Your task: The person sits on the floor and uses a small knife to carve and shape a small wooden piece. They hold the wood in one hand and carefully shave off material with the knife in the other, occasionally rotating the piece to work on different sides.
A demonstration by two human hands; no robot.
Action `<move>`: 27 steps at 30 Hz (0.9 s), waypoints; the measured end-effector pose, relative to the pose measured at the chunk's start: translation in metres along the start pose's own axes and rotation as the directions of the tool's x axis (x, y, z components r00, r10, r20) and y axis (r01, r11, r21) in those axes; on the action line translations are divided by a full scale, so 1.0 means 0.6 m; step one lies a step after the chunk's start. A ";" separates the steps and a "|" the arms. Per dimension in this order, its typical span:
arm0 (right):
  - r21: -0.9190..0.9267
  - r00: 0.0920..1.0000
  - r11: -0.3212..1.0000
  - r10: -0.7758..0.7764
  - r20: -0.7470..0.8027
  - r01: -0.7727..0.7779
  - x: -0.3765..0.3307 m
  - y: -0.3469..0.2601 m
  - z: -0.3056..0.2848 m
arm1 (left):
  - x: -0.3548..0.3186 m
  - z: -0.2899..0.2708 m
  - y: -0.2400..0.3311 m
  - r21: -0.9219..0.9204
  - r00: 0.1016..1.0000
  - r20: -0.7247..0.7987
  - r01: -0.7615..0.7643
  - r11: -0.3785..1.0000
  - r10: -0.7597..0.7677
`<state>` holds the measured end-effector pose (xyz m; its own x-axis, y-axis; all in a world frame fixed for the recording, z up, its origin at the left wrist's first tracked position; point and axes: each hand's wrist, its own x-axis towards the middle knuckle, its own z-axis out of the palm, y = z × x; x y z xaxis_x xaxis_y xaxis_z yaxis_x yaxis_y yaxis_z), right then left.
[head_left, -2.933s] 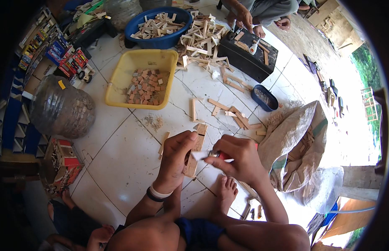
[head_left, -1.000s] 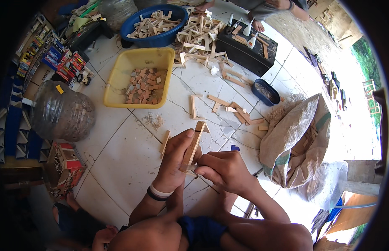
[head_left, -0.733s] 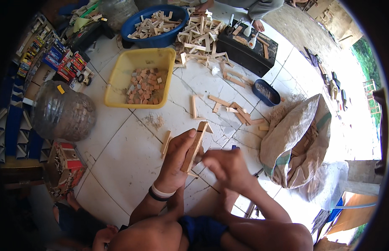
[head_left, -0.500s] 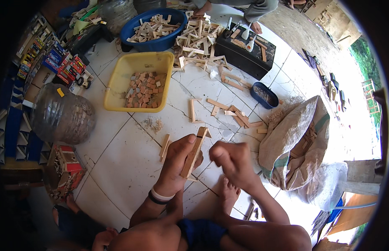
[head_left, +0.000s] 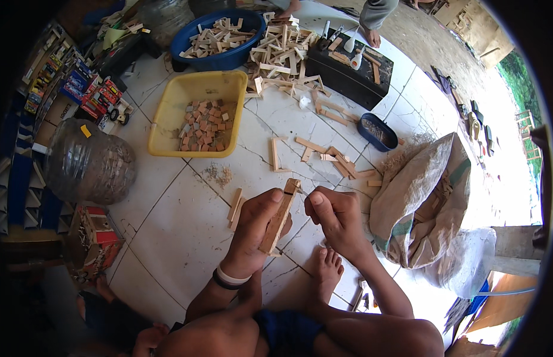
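My left hand [head_left: 252, 229], with a pale and a dark band at its wrist, is closed round a wooden strip piece [head_left: 279, 225], which stands tilted with its upper end pointing away from me. A dark line crosses the strip near that end. Close beside the upper end, my right hand [head_left: 336, 217] is closed in a pinch, thumb against the curled fingers. Something thin shows between its fingertips and the wood, too small to name. On the tiles left of my left hand lie loose wooden strips [head_left: 235, 208]; beyond it lies an L-shaped wooden piece [head_left: 274, 156].
Ahead stand a yellow basin [head_left: 155, 134] of small wooden squares, a blue tub [head_left: 181, 59] of wooden pieces beside a heap [head_left: 282, 56], a black box [head_left: 333, 77] with glue bottles, and a small blue tray [head_left: 371, 141]. At right is a sack [head_left: 395, 202]; at left, a plastic jug [head_left: 89, 160].
My right hand has come up against the upper end of the wooden piece, its fingers now pinched there. My left hand keeps its hold. The other person's foot at the back has shifted right.
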<state>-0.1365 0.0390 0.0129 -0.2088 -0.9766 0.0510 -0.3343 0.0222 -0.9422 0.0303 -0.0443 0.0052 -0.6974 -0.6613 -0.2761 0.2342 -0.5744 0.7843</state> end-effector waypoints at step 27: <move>-0.167 0.996 0.982 -0.086 0.023 0.088 -0.012 -0.027 -0.044 | 0.000 0.014 0.004 0.247 0.992 -0.026 -0.114 0.962 0.124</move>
<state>-0.1539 0.0514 0.0369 -0.1585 -0.9795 0.1241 -0.5006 -0.0287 -0.8652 0.0251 -0.0416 0.0120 -0.6452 -0.7398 -0.1909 0.1377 -0.3584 0.9234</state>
